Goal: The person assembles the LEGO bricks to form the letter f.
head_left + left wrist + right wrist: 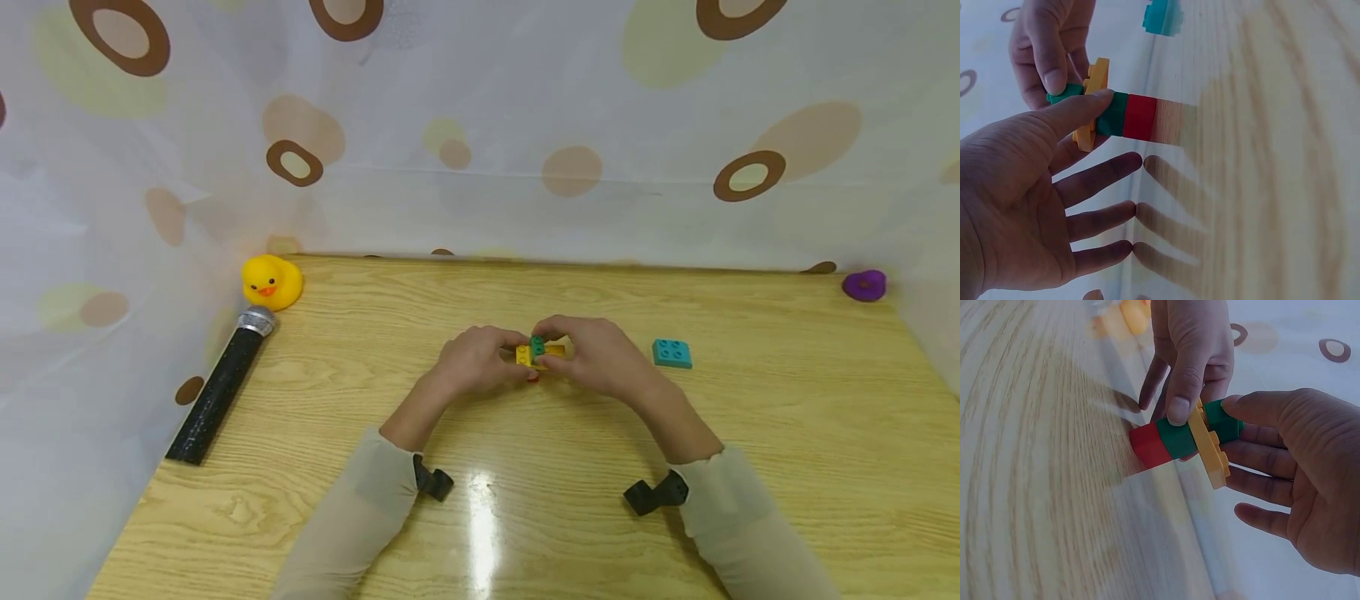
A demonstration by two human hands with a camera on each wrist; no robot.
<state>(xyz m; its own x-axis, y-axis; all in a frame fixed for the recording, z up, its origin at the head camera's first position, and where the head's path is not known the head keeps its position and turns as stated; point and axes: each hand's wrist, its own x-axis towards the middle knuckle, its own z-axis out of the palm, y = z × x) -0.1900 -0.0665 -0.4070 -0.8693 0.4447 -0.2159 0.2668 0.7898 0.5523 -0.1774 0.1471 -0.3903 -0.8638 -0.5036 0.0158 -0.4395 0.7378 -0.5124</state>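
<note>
A small stack of toy bricks stands on the table in front of me. A red brick (1140,117) is at the bottom, a green brick (1113,116) sits on it, and a flat yellow brick (1207,450) lies across that, sticking out to both sides. My left hand (472,360) pinches the stack at the lower green brick between thumb and index finger, other fingers spread. On top of the yellow brick is another green brick (1222,422), which my right hand (603,358) pinches between thumb and fingers. Whether the top brick is pressed fully down I cannot tell.
A teal brick (672,353) lies right of my right hand. At the far left are a yellow rubber duck (272,283) and a black microphone (225,383). A purple toy (866,286) sits in the far right corner, near the spotted curtain (495,108) behind the table.
</note>
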